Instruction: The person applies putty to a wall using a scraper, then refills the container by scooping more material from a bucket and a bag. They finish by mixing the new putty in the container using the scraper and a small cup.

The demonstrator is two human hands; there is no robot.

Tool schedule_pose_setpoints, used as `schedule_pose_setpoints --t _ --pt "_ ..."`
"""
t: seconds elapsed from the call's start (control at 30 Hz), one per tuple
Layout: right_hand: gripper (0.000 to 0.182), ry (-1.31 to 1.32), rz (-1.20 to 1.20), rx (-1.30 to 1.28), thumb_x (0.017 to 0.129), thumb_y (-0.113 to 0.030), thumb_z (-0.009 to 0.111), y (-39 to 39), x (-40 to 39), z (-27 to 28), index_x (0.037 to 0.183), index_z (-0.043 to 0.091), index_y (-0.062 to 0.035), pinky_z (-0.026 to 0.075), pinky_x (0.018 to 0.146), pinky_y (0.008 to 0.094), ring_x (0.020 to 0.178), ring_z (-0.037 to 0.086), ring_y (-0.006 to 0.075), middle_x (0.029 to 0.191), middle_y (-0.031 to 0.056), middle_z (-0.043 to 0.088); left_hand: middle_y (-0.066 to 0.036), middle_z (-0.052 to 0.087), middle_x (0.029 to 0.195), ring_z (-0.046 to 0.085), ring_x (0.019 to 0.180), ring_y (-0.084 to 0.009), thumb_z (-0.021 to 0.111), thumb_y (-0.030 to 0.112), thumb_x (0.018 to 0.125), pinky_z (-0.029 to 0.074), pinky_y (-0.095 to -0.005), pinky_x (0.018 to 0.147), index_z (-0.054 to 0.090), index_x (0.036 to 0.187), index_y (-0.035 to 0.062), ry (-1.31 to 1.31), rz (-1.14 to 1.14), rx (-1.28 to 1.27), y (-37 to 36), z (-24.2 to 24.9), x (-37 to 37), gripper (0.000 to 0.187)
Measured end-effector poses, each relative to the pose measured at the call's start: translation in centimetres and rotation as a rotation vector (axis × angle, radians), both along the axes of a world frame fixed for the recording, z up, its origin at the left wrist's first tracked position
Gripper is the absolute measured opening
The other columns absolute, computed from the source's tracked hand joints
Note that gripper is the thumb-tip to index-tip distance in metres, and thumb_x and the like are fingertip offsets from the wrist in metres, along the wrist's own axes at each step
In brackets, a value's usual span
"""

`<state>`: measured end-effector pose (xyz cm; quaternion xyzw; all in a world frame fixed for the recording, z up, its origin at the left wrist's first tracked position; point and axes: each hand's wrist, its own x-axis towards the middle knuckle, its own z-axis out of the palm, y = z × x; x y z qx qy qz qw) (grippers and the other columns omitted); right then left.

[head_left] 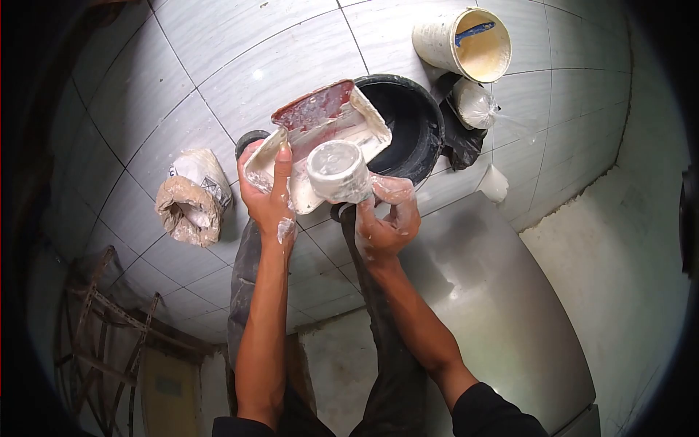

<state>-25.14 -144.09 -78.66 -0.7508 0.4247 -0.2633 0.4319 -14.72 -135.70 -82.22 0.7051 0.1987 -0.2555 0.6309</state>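
Observation:
My left hand [271, 182] is closed on the near left edge of a cut-open plastic container [373, 131], thumb over the rim. The container is white with a reddish-brown panel, and white paste is smeared over it. In my right hand [389, 218] is a small clear plastic cup [336, 166], streaked with white, gripped by the fingers at its lower right. The cup overlaps the container's near side in this view. Behind them stands a black bucket [429, 135], partly hidden by the container. White residue marks both hands.
A cream bucket [440, 40] holding a blue-handled tool [475, 33] stands at the far right. Near it sits a tied clear bag [475, 102] of white material. An open sack [191, 200] is at left. A metal frame [109, 320] and a grey panel [502, 291] are nearer.

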Motion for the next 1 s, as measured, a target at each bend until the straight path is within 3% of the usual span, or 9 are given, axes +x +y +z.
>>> schedule_pose_setpoints --t 0.23,0.3,0.53,0.6,0.63,0.77,0.9,0.93,1.0 --pt "0.016 -0.095 0.008 -0.213 0.080 0.000 0.066 -0.3 -0.4 0.2 0.089 0.053 -0.0001 0.051 0.066 0.0296 0.078 0.064 0.0240 0.084 0.0123 0.063 -0.007 0.059 0.106 0.055 0.099 -0.0138 0.074 0.021 0.082 0.042 -0.0267 0.090 0.051 0.117 0.0029 0.056 0.038 -0.055 0.2 -0.6 -0.7 0.045" --pt "0.017 -0.156 -0.612 0.353 0.085 -0.002 0.061 -0.7 0.6 1.1 0.092 0.046 -0.0029 0.044 0.058 0.0217 0.065 0.056 0.0128 0.078 0.0087 0.060 -0.008 0.058 0.108 0.055 0.100 -0.0144 0.074 0.021 0.082 0.042 -0.0269 0.090 0.051 0.117 0.0024 0.124 0.115 -0.123 0.3 -0.2 -0.8 0.045" --pt "0.018 0.078 -0.858 0.629 0.084 -0.008 0.064 -2.2 -5.6 -7.1 0.093 0.049 -0.0039 0.041 0.044 0.0211 0.052 0.054 0.0085 0.070 0.0052 0.062 -0.007 0.058 0.108 0.056 0.097 -0.0138 0.073 0.016 0.082 0.044 -0.0257 0.085 0.052 0.116 0.0032 0.020 0.042 -0.085 2.0 3.1 1.3 0.042" --pt "0.021 0.257 -0.716 0.684 0.083 -0.011 0.066 -1.8 -6.7 -10.1 0.097 0.053 -0.0044 0.043 0.046 0.0204 0.052 0.055 0.0090 0.069 0.0045 0.062 -0.006 0.059 0.106 0.056 0.096 -0.0133 0.074 0.016 0.082 0.045 -0.0253 0.083 0.053 0.112 0.0033 0.005 0.009 -0.090 2.3 4.5 2.9 0.040" --pt "0.024 0.362 -0.612 0.688 0.083 -0.012 0.067 -1.8 -7.6 -11.3 0.099 0.054 0.0006 0.051 0.062 0.0264 0.075 0.066 0.0173 0.085 0.0148 0.067 -0.006 0.059 0.103 0.055 0.094 -0.0127 0.075 0.016 0.081 0.045 -0.0250 0.083 0.053 0.110 0.0037 -0.048 -0.027 -0.089 2.6 4.8 3.5 0.039" --pt "0.035 0.530 -0.491 0.648 0.085 -0.019 0.067 -2.1 -4.6 -12.3 0.110 0.057 0.0026 0.046 0.087 0.0308 0.099 0.060 0.0211 0.105 0.0144 0.063 -0.005 0.060 0.100 0.055 0.091 -0.0128 0.075 0.019 0.080 0.045 -0.0247 0.080 0.054 0.110 0.0046 -0.126 -0.134 -0.032 4.5 6.2 6.3 0.039" --pt "0.042 -0.090 -0.143 0.648 0.086 -0.024 0.067 -3.2 4.7 1.6 0.119 0.056 -0.0004 0.045 0.089 0.0331 0.104 0.057 0.0213 0.114 0.0105 0.061 -0.005 0.061 0.096 0.056 0.088 -0.0121 0.074 0.020 0.082 0.045 -0.0253 0.078 0.054 0.111 0.0049 -0.072 -0.153 -0.064 6.9 7.2 6.3 0.038" --pt "0.042 -0.092 -0.130 0.641 0.086 -0.024 0.067 -3.3 6.2 4.7 0.119 0.056 -0.0004 0.045 0.089 0.0331 0.104 0.057 0.0213 0.114 0.0105 0.061 -0.005 0.061 0.096 0.056 0.088 -0.0121 0.073 0.020 0.082 0.045 -0.0253 0.078 0.054 0.111 0.0048 -0.069 -0.187 -0.069 8.0 7.4 6.1 0.037" --pt "0.040 0.103 0.401 0.241 0.085 -0.020 0.067 -3.0 8.3 10.2 0.120 0.056 -0.0036 0.043 0.092 0.0346 0.109 0.055 0.0246 0.114 0.0101 0.062 -0.005 0.061 0.097 0.056 0.089 -0.0120 0.069 0.027 0.087 0.045 -0.0255 0.079 0.056 0.110 0.0049 -0.092 -0.234 -0.044 9.9 8.6 5.4 0.034"
